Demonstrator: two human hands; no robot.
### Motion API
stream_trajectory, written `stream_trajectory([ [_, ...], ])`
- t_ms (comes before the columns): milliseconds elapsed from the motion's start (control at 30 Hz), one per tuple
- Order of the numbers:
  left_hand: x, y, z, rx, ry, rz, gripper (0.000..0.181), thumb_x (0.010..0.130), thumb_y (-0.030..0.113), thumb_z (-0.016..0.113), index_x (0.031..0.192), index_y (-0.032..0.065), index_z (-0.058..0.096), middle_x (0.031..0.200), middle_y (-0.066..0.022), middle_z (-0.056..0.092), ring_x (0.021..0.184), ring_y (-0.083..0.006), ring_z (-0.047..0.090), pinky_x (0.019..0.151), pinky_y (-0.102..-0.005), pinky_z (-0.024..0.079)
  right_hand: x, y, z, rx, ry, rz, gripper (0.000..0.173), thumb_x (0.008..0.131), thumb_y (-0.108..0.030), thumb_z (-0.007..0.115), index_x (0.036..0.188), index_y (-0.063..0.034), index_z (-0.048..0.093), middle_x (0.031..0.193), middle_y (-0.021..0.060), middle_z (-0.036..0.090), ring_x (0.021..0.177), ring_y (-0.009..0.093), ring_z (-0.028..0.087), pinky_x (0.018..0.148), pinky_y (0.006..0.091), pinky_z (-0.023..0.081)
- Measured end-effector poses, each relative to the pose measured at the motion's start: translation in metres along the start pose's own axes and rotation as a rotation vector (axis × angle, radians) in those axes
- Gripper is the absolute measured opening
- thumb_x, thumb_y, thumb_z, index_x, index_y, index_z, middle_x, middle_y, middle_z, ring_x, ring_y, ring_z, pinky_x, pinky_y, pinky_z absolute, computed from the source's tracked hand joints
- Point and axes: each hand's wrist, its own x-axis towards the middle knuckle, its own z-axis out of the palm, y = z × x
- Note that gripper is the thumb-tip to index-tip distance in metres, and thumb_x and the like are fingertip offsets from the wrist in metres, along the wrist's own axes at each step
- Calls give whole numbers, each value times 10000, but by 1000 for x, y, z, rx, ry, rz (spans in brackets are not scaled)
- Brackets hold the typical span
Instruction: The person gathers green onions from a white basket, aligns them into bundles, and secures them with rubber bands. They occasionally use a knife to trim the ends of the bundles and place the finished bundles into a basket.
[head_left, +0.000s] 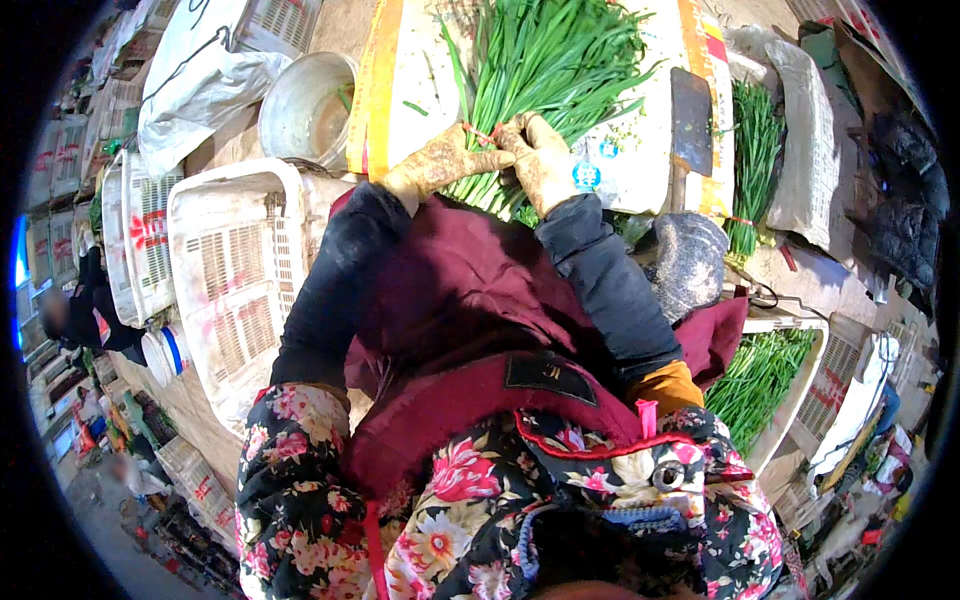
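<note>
A bunch of long green leaves (540, 64), which look like garlic chives, lies on a pale work surface (420, 75) with its cut stems towards me. Around its lower part runs a thin red tie (478, 136). My left hand (441, 161), in a soiled work glove, grips the tie on the left side, its thumb across the stems. From the right, my gloved right hand (536, 156) pinches the tie with bent fingers, close to the left thumb. The stem ends partly hide below the hands. A cleaver (691, 124) lies at the surface's right edge, handle towards me.
Left of the surface stand a whitish bucket (304, 105) and a white plastic crate (234, 247). A tied green bunch (752, 165) lies to the right. Behind it, nearer me, a crate of greens (761, 382) stands by my right side. People are at far left.
</note>
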Motion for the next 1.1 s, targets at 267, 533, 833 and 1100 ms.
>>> stream_trajectory([
  [267, -5, 17, 24, -174, 149, 136, 959, 598, 370, 896, 1324, -40, 422, 1184, -145, 592, 1117, -243, 545, 988, -339, 413, -18, 6, -39, 340, -141, 109, 149, 949, -139, 585, 1030, -18, 616, 858, 39, 651, 696, 107, 613, 661, 240, 517],
  [533, 14, 0, 35, 134, 236, 85, 1328, 516, 503, 896, 1426, -150, 182, 1366, -327, 432, 1310, -390, 415, 1098, -375, 337, -42, 22, -33, -130, 196, -381, 283, 850, -90, 648, 1119, -8, 626, 1026, 140, 663, 936, 227, 651, 835, 326, 503],
  [833, 7, 13, 42, 274, 347, 104, 1247, 536, 360, 916, 1442, -94, 191, 1261, -268, 546, 1197, -355, 530, 1021, -373, 417, -18, 15, -29, -308, 210, -429, 137, 831, -102, 685, 904, 14, 674, 809, 74, 644, 769, 135, 610, 698, 268, 490],
  [1100, -8, 32, 41, 332, 262, -19, 1354, 521, 453, 910, 1457, -111, 111, 1322, -323, 476, 1242, -386, 491, 1041, -371, 397, -8, -15, -35, -411, 111, -649, 128, 819, -134, 653, 875, -19, 656, 885, 142, 611, 836, 306, 621, 748, 355, 488],
])
